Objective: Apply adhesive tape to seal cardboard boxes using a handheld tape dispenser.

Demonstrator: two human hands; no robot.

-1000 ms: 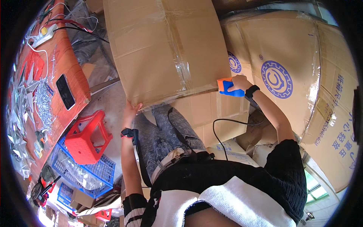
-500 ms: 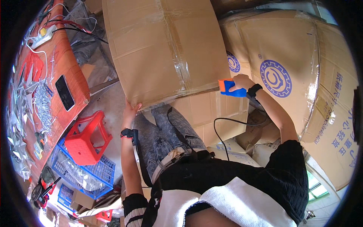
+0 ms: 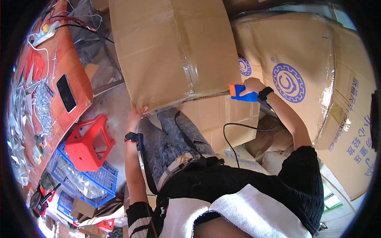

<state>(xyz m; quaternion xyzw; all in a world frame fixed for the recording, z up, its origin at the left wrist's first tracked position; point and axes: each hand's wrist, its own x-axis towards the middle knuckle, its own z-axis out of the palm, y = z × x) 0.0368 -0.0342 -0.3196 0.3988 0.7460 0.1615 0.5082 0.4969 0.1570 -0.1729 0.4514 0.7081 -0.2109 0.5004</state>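
Note:
A large taped cardboard box (image 3: pixel 154 47) stands in front of me, a strip of clear tape running down its middle. My left hand (image 3: pixel 137 114) grips the box's near left corner, thumb at the lower edge; some fingers are hidden. At the near right corner, my right hand (image 3: pixel 254 85) is closed around a blue-and-orange hand tool (image 3: pixel 243 95) that looks like a tape dispenser. Its orange end meets the box's edge. Below that edge another cardboard box (image 3: pixel 210 115) shows beside my legs.
Big cardboard boxes with purple gear marks (image 3: pixel 301 43) stand at the right. At left, an orange-covered table (image 3: pixel 81 89) bears a phone (image 3: pixel 66 93), a power strip (image 3: pixel 45 33) and silver decorations (image 3: pixel 41 105). A red stool (image 3: pixel 81 152) stands by a blue crate (image 3: pixel 105 198). A black cable (image 3: pixel 246 125) hangs near my right arm.
The view has shifted slightly, so the table and stool sit a little further left and higher. Both hands keep their places on the box and the tool.

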